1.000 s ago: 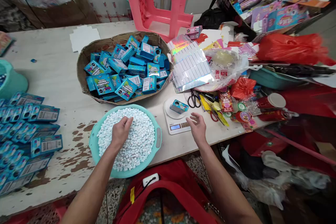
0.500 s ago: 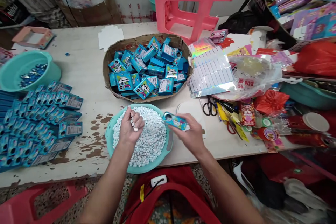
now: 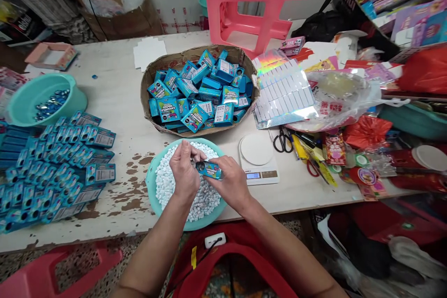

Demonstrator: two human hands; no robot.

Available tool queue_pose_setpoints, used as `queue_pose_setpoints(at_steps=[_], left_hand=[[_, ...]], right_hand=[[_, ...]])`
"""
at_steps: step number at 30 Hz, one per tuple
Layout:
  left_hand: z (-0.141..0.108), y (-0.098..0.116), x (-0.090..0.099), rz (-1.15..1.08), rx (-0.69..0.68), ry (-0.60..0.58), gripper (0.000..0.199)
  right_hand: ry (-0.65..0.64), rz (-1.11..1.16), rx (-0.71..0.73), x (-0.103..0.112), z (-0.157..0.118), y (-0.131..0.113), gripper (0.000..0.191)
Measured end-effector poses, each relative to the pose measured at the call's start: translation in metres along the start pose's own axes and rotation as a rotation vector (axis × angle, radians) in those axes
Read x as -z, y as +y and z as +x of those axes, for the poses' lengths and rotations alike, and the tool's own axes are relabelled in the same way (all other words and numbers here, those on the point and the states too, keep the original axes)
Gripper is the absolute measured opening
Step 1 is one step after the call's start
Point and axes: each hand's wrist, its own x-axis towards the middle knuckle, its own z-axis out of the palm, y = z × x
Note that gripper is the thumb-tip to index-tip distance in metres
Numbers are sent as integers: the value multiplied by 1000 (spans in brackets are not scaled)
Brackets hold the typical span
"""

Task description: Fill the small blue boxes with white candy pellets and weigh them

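Observation:
My right hand point(image 3: 232, 181) grips a small blue candy box point(image 3: 210, 171) labelled "Caramelo Macizo", its round hole facing left. Against that holed end is my left hand point(image 3: 185, 167), fingers curled closed around a few white candies, mostly hidden by the fingers. Both hands are above a turquoise basin point(image 3: 151, 186) full of small white candies point(image 3: 165, 181). Beyond it stands a cut-down cardboard carton point(image 3: 148, 118) heaped with more blue boxes point(image 3: 195, 116). To the right of my right hand is a white digital scale point(image 3: 258, 158) with a lit display and a bare round plate.
Rows of blue boxes point(image 3: 70, 153) and a turquoise bowl point(image 3: 78, 95) of shiny blue pieces occupy the left. On the right lie black-handled scissors point(image 3: 282, 142), a holographic sheet point(image 3: 284, 91) and plastic bags. A pink stool point(image 3: 216, 23) rests on the table's far side.
My right hand has carried the box left from beside the scale to over the basin. My left hand, with candies in it, has moved right to meet the box's holed end.

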Motion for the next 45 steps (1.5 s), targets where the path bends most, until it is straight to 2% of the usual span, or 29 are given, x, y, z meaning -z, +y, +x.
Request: queue_pose_setpoints(at_steps=[5, 10, 12, 14, 15, 17, 19, 21, 23, 25, 27, 29, 33, 36, 39, 41, 45], left_hand=[[2, 1, -2, -11, 10, 15, 36], [6, -1, -5, -55, 84, 22, 37], [8, -2, -2, -70, 129, 8, 36], [11, -3, 10, -19, 144, -3, 37], [13, -4, 19, 71, 134, -25, 38], [22, -9, 41, 402, 92, -126, 37], [37, -15, 61, 818, 12, -249, 31], [58, -24, 69, 1129, -126, -268, 25], [84, -33, 64, 1324, -277, -171, 31], [109, -44, 50, 1481, -314, -69, 44], [128, -53, 35, 1603, -225, -15, 56], [139, -59, 24, 1657, -101, 6, 63], [144, -64, 20, 1643, 23, 25, 67], [141, -66, 23, 1579, 66, 67, 62], [136, -72, 25, 1559, 48, 22, 41], [131, -76, 25, 1579, 30, -34, 34], [128, -80, 18, 1616, -59, -80, 45]], right_hand=[[2, 16, -17, -2, 0, 0, 33], [2, 40, -49, -4, 1, 5, 35], [7, 87, -72, -2, 2, 7, 33], [20, 187, -92, 6, 0, 11, 31], [30, 247, -107, 12, -2, 15, 31], [73, 349, -180, 26, -7, 30, 33], [157, 387, -315, 40, -12, 57, 37], [268, 359, -443, 50, -14, 92, 43], [379, 287, -473, 54, -11, 130, 46], [453, 237, -443, 53, -7, 162, 47], [469, 216, -421, 51, -3, 185, 48], [448, 208, -410, 48, -3, 196, 48], [503, 165, -322, 47, -16, 196, 59], [605, 157, -351, 51, -37, 191, 58], [653, 179, -453, 58, -61, 190, 52], [658, 187, -515, 63, -76, 191, 50], [656, 188, -582, 67, -98, 191, 46]])
